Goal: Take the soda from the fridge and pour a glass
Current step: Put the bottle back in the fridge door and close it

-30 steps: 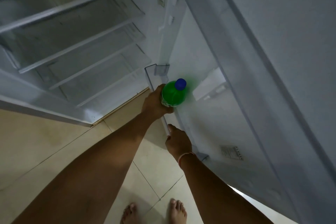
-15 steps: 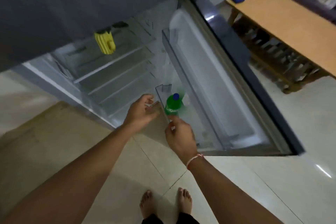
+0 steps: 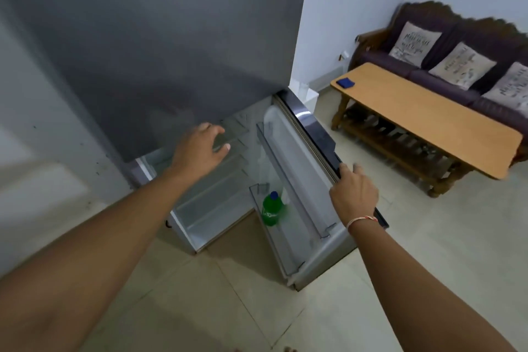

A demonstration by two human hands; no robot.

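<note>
Fridge door point(image 3: 308, 151) open; right hand point(image 3: 353, 193) gripping edge.

We have a single view, a wide-angle camera worn on the head, looking forward and steeply down. It faces the grey fridge front point(image 3: 148, 37) close ahead, with the open lower door point(image 3: 311, 151) swung out toward us just right of centre. Both forearms reach in from the bottom edge, so the hands sit at mid-distance from the lens. Toes show at the very bottom. The wide lens bends the edges and takes in the wooden desk point(image 3: 423, 120) and sofa point(image 3: 457, 34), farther off at upper right.
</note>
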